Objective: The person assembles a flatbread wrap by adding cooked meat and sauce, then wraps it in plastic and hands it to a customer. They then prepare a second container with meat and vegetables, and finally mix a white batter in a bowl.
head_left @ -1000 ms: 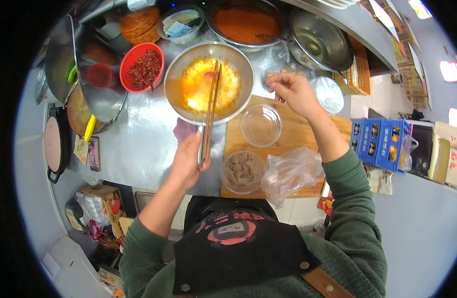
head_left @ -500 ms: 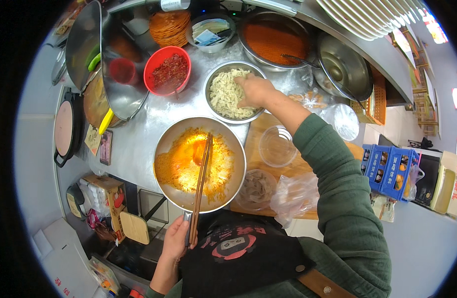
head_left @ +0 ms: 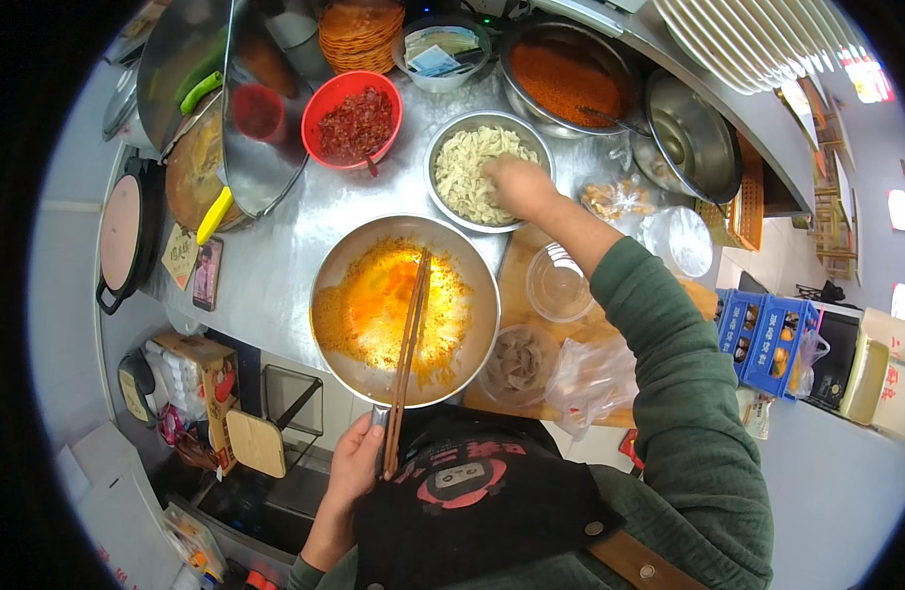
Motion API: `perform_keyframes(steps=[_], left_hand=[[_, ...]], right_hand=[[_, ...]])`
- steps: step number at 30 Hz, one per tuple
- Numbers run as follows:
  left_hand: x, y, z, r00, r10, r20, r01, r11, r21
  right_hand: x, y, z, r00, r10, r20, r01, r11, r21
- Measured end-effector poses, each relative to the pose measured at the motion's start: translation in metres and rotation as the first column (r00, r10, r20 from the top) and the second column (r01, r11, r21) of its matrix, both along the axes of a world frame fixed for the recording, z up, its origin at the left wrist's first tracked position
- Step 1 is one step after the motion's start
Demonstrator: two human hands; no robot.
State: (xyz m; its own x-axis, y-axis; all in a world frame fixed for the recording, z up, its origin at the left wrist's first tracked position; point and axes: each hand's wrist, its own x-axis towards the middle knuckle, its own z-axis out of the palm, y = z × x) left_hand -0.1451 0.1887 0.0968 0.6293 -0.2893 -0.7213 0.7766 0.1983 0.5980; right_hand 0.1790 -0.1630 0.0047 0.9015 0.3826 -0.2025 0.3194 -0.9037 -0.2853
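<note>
My left hand point(head_left: 357, 457) is closed round the handle of a frying pan point(head_left: 492, 334). Orange oil and spice paste point(head_left: 389, 305) coats the pan's middle. A pair of wooden chopsticks point(head_left: 406, 369) leans across the rim, tips in the paste, their other ends beside the handle. Up and to the right, my right hand point(head_left: 521, 187) is down in a steel bowl point(head_left: 436, 182) of pale noodle-like strips point(head_left: 472, 172). Its fingers are curled into the strips, and the fingertips are partly hidden.
A red bowl of chopped chili point(head_left: 352, 128), a steel basin of red sauce point(head_left: 571, 84) and another basin point(head_left: 689, 128) stand behind. A wooden board point(head_left: 516, 251) carries a clear lidded tub point(head_left: 519, 364) and a plastic bag point(head_left: 595, 379). A tall metal screen point(head_left: 266, 187) stands left.
The right hand's fingers, spread over the strips before, have drawn together. The view has shifted slightly; the left hand keeps its hold on the pan handle.
</note>
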Motion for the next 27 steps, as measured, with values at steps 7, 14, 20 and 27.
perform_keyframes(steps=[7,14,20,27], left_hand=[[0.001,0.018,-0.006,0.999,0.020,-0.043,-0.021,0.999,-0.024],[0.000,0.042,-0.007,1.000,-0.022,-0.021,0.021,0.998,-0.057],[-0.003,0.067,-0.012,0.997,-0.062,-0.033,0.060,0.995,-0.080],[-0.012,0.094,-0.010,0.993,-0.114,-0.014,0.112,0.990,-0.091]], right_hand=[[-0.003,-0.013,0.005,0.841,-0.454,-0.295,0.540,0.659,0.524],[-0.031,-0.014,0.017,0.677,-0.499,-0.541,0.698,0.203,0.687],[-0.072,-0.002,0.028,0.650,-0.584,-0.486,0.661,0.119,0.741],[-0.199,0.012,0.066,0.649,-0.628,-0.430,0.704,0.280,0.653]])
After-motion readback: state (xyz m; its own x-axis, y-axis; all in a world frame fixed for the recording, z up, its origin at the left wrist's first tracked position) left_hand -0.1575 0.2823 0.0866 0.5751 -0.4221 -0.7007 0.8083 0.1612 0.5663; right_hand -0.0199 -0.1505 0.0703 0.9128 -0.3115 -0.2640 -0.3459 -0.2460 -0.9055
